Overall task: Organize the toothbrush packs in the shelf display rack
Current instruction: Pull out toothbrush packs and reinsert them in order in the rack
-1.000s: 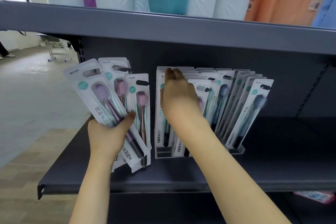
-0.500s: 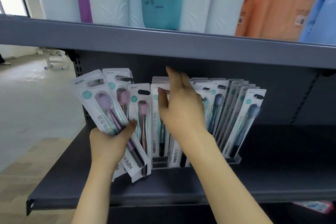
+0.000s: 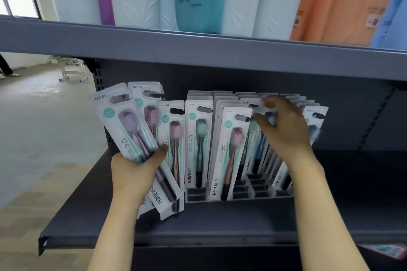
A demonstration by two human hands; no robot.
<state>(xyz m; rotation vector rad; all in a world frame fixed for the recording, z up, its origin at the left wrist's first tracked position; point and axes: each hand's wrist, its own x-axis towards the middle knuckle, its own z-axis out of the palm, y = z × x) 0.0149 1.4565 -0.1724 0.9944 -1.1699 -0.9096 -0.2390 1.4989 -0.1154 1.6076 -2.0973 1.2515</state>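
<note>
Right hand (image 3: 284, 132) shifted rightward along rack (image 3: 242, 196) | fingers pinching an upright pack top, blurred | left hand (image 3: 134, 171) grips three spare packs (image 3: 123, 125) near shelf (image 3: 220, 224) left edge, nearer rack's left slots.

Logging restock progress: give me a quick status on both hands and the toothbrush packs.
Left hand grips a fan of toothbrush packs. Right hand fingers the pack tops in the display rack. Nothing blocking.

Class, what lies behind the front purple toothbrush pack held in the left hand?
Behind the purple pack two more packs fan out, both with pink-headed brushes. Their lower ends are hidden by the left hand and that pack.
</note>
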